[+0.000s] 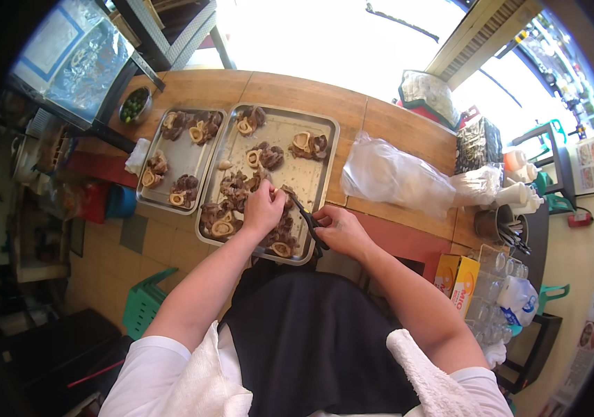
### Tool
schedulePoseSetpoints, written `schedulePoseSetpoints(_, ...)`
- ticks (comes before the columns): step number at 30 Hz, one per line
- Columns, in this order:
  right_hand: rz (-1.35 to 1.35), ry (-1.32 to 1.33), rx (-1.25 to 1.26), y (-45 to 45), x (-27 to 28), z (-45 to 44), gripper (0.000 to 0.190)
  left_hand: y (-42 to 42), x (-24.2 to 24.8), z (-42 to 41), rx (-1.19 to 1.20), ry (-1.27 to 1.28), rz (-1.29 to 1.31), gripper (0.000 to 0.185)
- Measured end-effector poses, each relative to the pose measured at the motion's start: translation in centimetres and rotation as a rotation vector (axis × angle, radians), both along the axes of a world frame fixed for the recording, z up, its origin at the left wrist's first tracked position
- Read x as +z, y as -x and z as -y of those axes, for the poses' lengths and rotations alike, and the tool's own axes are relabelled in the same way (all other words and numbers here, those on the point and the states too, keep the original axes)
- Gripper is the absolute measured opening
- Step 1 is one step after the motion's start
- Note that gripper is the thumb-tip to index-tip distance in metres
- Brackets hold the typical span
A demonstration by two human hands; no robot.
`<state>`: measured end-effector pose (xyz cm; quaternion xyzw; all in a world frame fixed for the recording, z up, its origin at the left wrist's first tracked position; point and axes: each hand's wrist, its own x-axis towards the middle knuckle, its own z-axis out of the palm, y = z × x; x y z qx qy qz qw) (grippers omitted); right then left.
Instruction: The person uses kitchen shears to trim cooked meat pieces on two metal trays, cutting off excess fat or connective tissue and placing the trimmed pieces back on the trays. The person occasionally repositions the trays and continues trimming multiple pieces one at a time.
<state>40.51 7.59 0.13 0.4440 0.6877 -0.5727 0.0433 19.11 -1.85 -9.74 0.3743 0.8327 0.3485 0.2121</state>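
Note:
My right hand (340,229) grips black-handled kitchen scissors (308,221), whose blades point up and left over a large metal tray (334,140). Close to the blade tips, my left hand (264,207) pinches a piece of cooked meat (261,176) above a heap of meat pieces in that tray. Around the heap lie meaty bone cross-sections, such as one at the tray's near left (222,227) and another at its upper right (308,146). A smaller metal tray (171,206) on the left holds several more bone-in chunks (184,191).
At the back left stands a metal bowl of small green fruits (135,106). Clear plastic bags (396,174) lie right of the large tray. Farther right are squeeze bottles (513,193), a container of utensils (492,223), a yellow box (456,281) and a rack of glasses (490,292).

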Motion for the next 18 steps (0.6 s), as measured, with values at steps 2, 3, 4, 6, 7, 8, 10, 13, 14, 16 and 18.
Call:
schedulePoseSetpoints(2,-0.004,0.044,-0.036,0.0,-0.4,0.0,0.033,0.2,0.1,-0.3,-0.004,0.027,0.008,0.029)
schedulePoseSetpoints(3,-0.034,0.070,-0.051,-0.1,-0.5,-0.2,0.034,0.4,0.3,-0.5,-0.020,0.034,-0.017,0.029)
schedulePoseSetpoints(4,-0.033,0.116,-0.076,-0.3,-0.6,-0.5,0.034,0.8,0.4,-0.7,-0.036,0.048,-0.037,0.029)
schedulePoseSetpoints(6,-0.038,0.049,-0.033,-0.7,-0.4,-0.8,0.036,1.7,0.8,-0.9,-0.062,0.080,-0.054,0.031)
schedulePoseSetpoints(7,-0.045,-0.063,0.032,-1.0,-0.2,-0.9,0.037,2.2,1.1,-1.0,-0.073,0.100,-0.051,0.031)
schedulePoseSetpoints(8,-0.056,-0.169,0.092,-1.2,0.1,-1.0,0.039,2.5,1.3,-1.1,-0.078,0.134,-0.046,0.032)
schedulePoseSetpoints(10,-0.052,-0.469,0.271,-1.5,1.1,-1.6,0.037,2.7,1.7,-1.2,-0.115,0.126,-0.045,0.033)
schedulePoseSetpoints(13,0.051,-0.606,0.459,-1.5,3.0,-2.6,0.040,2.4,2.2,-1.3,-0.158,0.189,-0.067,0.036)
schedulePoseSetpoints(14,0.063,-0.618,0.508,-1.5,3.7,-3.0,0.042,2.1,2.3,-1.3,-0.168,0.213,-0.089,0.037)
schedulePoseSetpoints(16,0.085,-0.645,0.546,-1.3,4.7,-3.1,0.033,1.6,2.4,-1.3,-0.144,0.212,-0.065,0.038)
schedulePoseSetpoints(18,0.095,-0.741,0.617,-1.0,5.4,-2.9,0.030,1.4,2.5,-1.4,-0.133,0.222,-0.064,0.039)
